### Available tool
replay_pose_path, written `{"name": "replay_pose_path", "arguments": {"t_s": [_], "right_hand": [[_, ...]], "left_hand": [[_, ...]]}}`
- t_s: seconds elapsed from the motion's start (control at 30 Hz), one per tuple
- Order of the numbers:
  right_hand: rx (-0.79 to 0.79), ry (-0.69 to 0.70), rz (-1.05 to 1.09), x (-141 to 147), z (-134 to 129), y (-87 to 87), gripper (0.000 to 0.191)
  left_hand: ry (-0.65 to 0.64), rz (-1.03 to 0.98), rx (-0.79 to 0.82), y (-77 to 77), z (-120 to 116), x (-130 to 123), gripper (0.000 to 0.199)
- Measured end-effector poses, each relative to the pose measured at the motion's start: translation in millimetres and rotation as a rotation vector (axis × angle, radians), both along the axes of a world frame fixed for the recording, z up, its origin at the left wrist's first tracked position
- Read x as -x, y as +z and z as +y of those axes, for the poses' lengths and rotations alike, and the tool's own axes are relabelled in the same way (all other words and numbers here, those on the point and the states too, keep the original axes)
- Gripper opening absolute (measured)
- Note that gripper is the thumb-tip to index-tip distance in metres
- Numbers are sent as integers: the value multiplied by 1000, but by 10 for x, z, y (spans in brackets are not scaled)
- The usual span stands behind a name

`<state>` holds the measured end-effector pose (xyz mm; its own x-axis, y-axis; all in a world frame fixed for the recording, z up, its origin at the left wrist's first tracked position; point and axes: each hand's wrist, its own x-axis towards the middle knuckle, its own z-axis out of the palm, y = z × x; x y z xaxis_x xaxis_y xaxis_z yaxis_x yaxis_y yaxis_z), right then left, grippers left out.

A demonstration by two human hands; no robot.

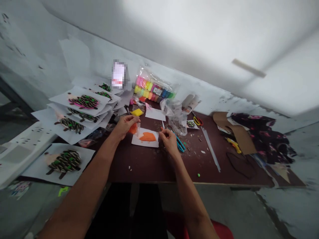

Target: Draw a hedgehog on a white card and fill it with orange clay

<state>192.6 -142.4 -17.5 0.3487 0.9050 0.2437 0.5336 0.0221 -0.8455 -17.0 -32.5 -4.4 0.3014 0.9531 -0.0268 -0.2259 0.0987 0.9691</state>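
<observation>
My left hand [124, 126] is closed on a small clear packet of orange modelling clay [133, 128], just above the left edge of a white card [139, 143]. On that card lies a flat orange clay shape [149, 136] with a pale part at its left and short legs drawn below. At the card's right edge, my right hand [168, 137] is pinched round what looks like a thin pale stick [163, 124]; its tip points away from me. Teal-handled scissors [180, 144] lie right beside this hand. A yellow clay packet [137, 112] sits beyond my left hand.
Stacked sheets with hedgehog pictures [83, 101] fill the left side. At the back are a bag of coloured clays [154, 89], a phone [119, 74] and a clear plastic bag [177, 119]. Rightward lie yellow-red scissors [198, 120], glue sticks [211, 149] and a yellow glue gun [233, 145].
</observation>
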Motion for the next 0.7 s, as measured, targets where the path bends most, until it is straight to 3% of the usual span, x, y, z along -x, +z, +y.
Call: {"name": "replay_pose_path", "arguments": {"t_s": [0.2, 0.4, 0.7], "right_hand": [[15, -26, 9, 25, -86, -39, 16], [72, -35, -174, 64, -116, -3, 14], [58, 26, -364, 139, 0, -45, 12]], "left_hand": [[-90, 214, -42, -28, -33, 30, 32], [-114, 390, -118, -46, -22, 62, 26], [-111, 599, -256, -198, 108, 85, 18]]}}
